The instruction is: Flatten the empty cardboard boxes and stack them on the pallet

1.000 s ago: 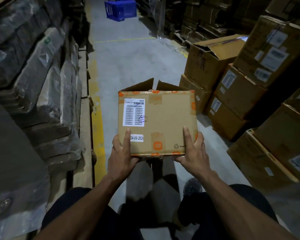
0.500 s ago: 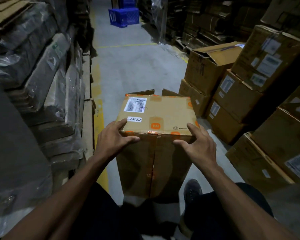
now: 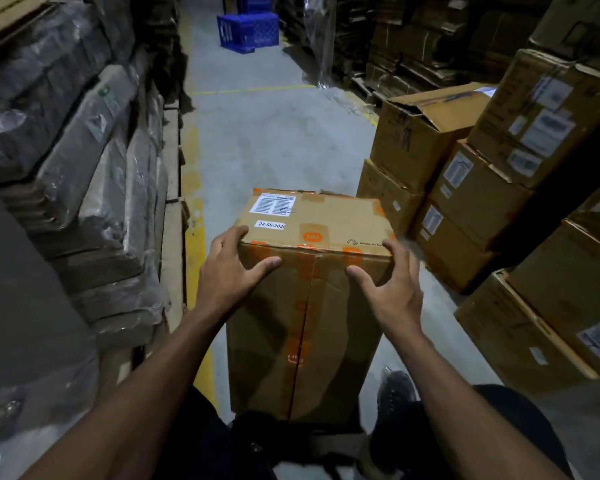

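1. Cardboard box point(image 3: 312, 306) has been tipped since a second ago: its labelled face now lies uppermost, the taped seam toward the person.
2. Its top near corners are gripped by left hand point(image 3: 229, 271) and right hand point(image 3: 392, 285), fingers spread and curled.
3. Flattening is judged not begun.
4. Open aisle floor point(image 3: 274, 133) is left ahead; stacked cartons point(image 3: 482, 188) crowd the right.

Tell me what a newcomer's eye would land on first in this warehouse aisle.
First, the cardboard box at centre, orange-taped, gripped at its near top edge by the left hand and right hand. Next, the blue crate on the grey floor far down the aisle. Then the stacked cartons along the right and the plastic-wrapped bundles of flattened cardboard on the left.
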`<state>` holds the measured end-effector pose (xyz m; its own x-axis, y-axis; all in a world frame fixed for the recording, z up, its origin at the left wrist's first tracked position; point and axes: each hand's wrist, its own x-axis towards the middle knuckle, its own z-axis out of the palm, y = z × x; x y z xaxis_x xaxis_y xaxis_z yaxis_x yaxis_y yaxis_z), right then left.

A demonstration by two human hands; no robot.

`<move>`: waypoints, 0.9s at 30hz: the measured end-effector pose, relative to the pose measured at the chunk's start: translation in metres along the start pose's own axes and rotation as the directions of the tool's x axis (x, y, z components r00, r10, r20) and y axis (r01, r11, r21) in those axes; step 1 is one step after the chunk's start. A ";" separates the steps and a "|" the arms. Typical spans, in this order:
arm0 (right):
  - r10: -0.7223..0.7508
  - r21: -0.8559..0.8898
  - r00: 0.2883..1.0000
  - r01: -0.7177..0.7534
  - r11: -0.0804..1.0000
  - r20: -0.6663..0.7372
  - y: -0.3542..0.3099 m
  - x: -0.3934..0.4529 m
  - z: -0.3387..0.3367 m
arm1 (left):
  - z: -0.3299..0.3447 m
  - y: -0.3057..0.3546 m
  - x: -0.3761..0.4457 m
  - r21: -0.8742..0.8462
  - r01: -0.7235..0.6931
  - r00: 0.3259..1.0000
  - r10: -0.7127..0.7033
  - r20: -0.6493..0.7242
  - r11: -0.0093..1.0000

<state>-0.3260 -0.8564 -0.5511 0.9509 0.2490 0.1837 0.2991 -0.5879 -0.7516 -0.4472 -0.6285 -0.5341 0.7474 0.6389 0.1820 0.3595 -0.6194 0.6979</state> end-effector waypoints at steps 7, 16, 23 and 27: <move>0.160 0.307 0.987 -0.145 0.941 -0.024 0.006 -0.025 0.026 | 0.024 -0.016 -0.026 -0.241 0.121 0.979 -0.156 -0.131 0.963; 0.442 0.172 0.879 -0.471 0.865 0.181 0.069 -0.050 0.067 | 0.079 -0.086 -0.052 -0.190 0.496 0.868 -0.479 0.131 0.847; 0.508 0.085 0.803 -0.556 0.827 0.311 0.093 -0.049 0.089 | 0.095 -0.116 -0.045 -0.224 0.672 0.738 -0.612 0.285 0.706; 0.458 0.141 0.856 -0.498 0.856 0.241 0.079 -0.031 0.088 | 0.103 -0.113 -0.035 -0.205 0.605 0.796 -0.579 0.176 0.770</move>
<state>-0.3383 -0.8432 -0.6718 0.9316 0.1290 -0.3398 -0.2288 -0.5183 -0.8240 -0.4566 -0.6279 -0.6913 0.4854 0.7869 -0.3811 0.6143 0.0032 0.7891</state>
